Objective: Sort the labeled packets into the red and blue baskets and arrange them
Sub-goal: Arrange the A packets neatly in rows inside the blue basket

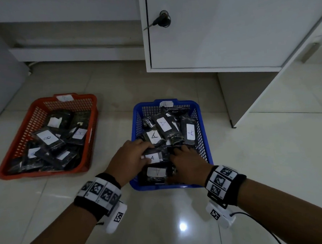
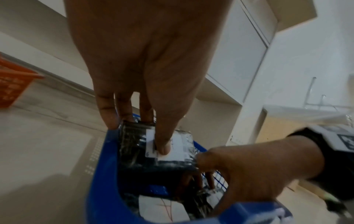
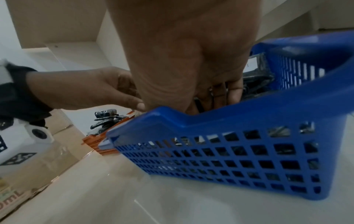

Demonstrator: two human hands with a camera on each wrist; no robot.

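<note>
Several black packets with white "A" labels fill the blue basket. Left of it, the red basket holds several black packets marked "B". My left hand pinches one "A" packet just above the blue basket's near half, thumb on its label and fingers behind it. My right hand reaches into the same basket beside it, fingers curled down round a dark packet; its fingertips are hidden.
Both baskets stand on a glossy tiled floor. Behind the blue basket hangs a white cabinet with a key in its lock. In the right wrist view, a cardboard box stands beyond the red basket.
</note>
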